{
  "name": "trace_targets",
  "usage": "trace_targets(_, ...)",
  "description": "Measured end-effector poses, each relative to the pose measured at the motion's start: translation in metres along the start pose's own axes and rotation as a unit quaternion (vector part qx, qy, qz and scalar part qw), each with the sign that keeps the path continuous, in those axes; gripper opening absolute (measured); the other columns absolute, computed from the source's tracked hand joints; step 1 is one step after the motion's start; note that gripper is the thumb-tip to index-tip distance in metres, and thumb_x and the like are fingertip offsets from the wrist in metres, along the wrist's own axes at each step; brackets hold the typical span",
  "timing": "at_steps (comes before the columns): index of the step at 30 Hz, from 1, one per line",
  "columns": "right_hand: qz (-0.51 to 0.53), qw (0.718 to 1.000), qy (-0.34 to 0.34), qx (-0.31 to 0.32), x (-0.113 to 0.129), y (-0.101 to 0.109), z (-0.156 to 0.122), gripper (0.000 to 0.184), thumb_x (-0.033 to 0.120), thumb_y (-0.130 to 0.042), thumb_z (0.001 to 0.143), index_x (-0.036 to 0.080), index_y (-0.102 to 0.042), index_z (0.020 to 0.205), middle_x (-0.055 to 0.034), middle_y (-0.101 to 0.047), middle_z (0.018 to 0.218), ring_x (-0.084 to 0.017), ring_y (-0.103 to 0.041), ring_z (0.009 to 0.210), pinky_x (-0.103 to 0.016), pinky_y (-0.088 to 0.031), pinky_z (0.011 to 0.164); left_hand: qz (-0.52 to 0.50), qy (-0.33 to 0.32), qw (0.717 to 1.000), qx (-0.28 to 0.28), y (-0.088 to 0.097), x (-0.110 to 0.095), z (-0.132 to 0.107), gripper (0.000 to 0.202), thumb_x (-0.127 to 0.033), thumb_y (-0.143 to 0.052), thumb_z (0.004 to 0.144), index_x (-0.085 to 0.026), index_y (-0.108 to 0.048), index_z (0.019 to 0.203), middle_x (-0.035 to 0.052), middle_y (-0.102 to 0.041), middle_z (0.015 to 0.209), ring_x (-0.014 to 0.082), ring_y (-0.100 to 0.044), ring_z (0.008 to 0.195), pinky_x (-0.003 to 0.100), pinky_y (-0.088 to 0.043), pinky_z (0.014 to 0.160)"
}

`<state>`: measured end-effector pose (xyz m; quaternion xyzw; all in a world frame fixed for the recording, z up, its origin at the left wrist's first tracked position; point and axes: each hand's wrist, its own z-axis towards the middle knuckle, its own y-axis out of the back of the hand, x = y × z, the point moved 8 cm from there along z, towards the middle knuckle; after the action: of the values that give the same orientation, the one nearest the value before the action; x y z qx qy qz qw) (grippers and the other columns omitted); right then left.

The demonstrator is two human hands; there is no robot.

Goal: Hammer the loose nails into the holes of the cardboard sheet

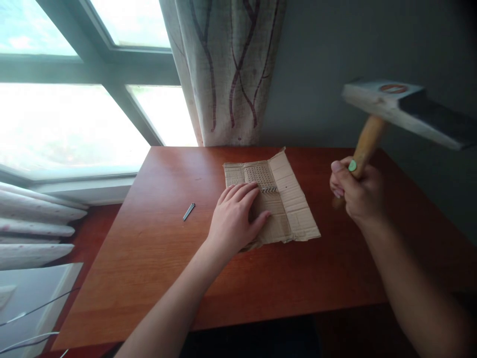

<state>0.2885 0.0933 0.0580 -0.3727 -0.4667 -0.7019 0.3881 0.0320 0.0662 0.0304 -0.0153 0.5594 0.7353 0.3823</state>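
Observation:
My right hand (363, 191) is raised at the right, wrapped round the wooden handle of a hammer (383, 102) whose metal head is up and slightly blurred. A green spot shows on the handle by my thumb. My left hand (236, 214) lies on a creased piece of cardboard (294, 199), fingers stretched out and thumb spread apart. Close to its fingertips a short row of nails (269, 190) sits on the cardboard. Behind that row, many small holes or dots fill a patch of the cardboard. What lies beneath my palm is hidden.
A few loose nails (189, 212) lie together on the reddish wooden table (160, 263), left of my hand. A patterned curtain (231, 74) hangs behind the table, with a window (67, 129) at the left. Cables (33, 308) run at the lower left.

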Motion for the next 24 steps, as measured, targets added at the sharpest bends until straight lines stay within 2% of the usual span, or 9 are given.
trace_targets(3, 0.064, 0.995, 0.004, -0.080, -0.013, -0.008, 0.014, 0.057, 0.072, -0.056, 0.089, 0.027, -0.033, 0.064, 0.0056, -0.028, 0.051, -0.012, -0.029, 0.042, -0.031, -0.026, 0.042, -0.002, 0.001, 1.000, -0.002, 0.000, 0.000, 0.000, 0.046, -0.042, -0.067, 0.092, -0.019, -0.063, 0.132, 0.0101, -0.064, 0.142, 0.0308, -0.058, 0.131, 0.053, -0.044, 0.116)
trace_targets(8, 0.069, 0.990, -0.019, -0.126, -0.034, -0.020, 0.025, 0.065, 0.083, -0.050, 0.084, 0.027, -0.026, 0.061, 0.0053, -0.026, 0.050, -0.012, -0.028, 0.041, -0.031, -0.027, 0.040, -0.005, 0.000, 1.000, -0.002, 0.000, 0.000, 0.000, 0.045, -0.043, -0.066, 0.093, -0.020, -0.063, 0.132, 0.0098, -0.064, 0.142, 0.0306, -0.058, 0.131, 0.054, -0.045, 0.115)
trace_targets(14, 0.127, 0.983, -0.039, -0.127, -0.057, -0.031, 0.021, 0.064, 0.076, -0.062, 0.081, 0.026, -0.030, 0.058, 0.0054, -0.028, 0.048, -0.011, -0.029, 0.041, -0.030, -0.025, 0.040, -0.009, 0.005, 1.000, 0.006, 0.001, 0.001, 0.000, 0.045, -0.043, -0.066, 0.093, -0.019, -0.062, 0.131, 0.0111, -0.063, 0.143, 0.0304, -0.057, 0.132, 0.054, -0.044, 0.116)
trace_targets(17, 0.121, 0.984, -0.041, -0.128, -0.060, -0.031, 0.019, 0.064, 0.078, -0.059, 0.083, 0.026, -0.029, 0.057, 0.0053, -0.028, 0.049, -0.011, -0.029, 0.041, -0.031, -0.026, 0.041, -0.013, 0.004, 1.000, 0.006, 0.000, 0.002, 0.000, 0.044, -0.042, -0.066, 0.093, -0.021, -0.062, 0.131, 0.0108, -0.063, 0.144, 0.0303, -0.057, 0.132, 0.055, -0.044, 0.116)
trace_targets(20, 0.105, 0.986, -0.028, -0.123, -0.058, -0.029, 0.016, 0.064, 0.079, -0.055, 0.084, 0.026, -0.031, 0.058, 0.0036, -0.032, 0.052, -0.013, -0.037, 0.046, -0.031, -0.034, 0.045, -0.022, 0.005, 1.000, -0.004, 0.001, 0.001, 0.000, 0.041, -0.041, -0.068, 0.092, -0.022, -0.064, 0.129, 0.0102, -0.063, 0.143, 0.0303, -0.059, 0.131, 0.056, -0.044, 0.116)
trace_targets(22, 0.103, 0.988, -0.019, -0.117, -0.057, -0.028, 0.014, 0.063, 0.079, -0.053, 0.085, 0.026, -0.032, 0.059, 0.0027, -0.035, 0.055, -0.015, -0.042, 0.050, -0.032, -0.039, 0.049, -0.041, 0.007, 0.999, -0.018, 0.007, -0.001, 0.000, 0.040, -0.039, -0.069, 0.091, -0.023, -0.065, 0.127, 0.0106, -0.062, 0.144, 0.0302, -0.059, 0.131, 0.055, -0.047, 0.115)
trace_targets(24, 0.104, 0.988, -0.026, -0.110, -0.058, -0.028, 0.012, 0.063, 0.079, -0.050, 0.087, 0.026, -0.030, 0.059, 0.0032, -0.033, 0.054, -0.015, -0.040, 0.049, -0.032, -0.037, 0.048, -0.077, 0.010, 0.996, -0.035, 0.016, -0.001, 0.001, 0.038, -0.036, -0.068, 0.092, -0.024, -0.065, 0.128, 0.0107, -0.061, 0.146, 0.0290, -0.059, 0.132, 0.053, -0.050, 0.112)
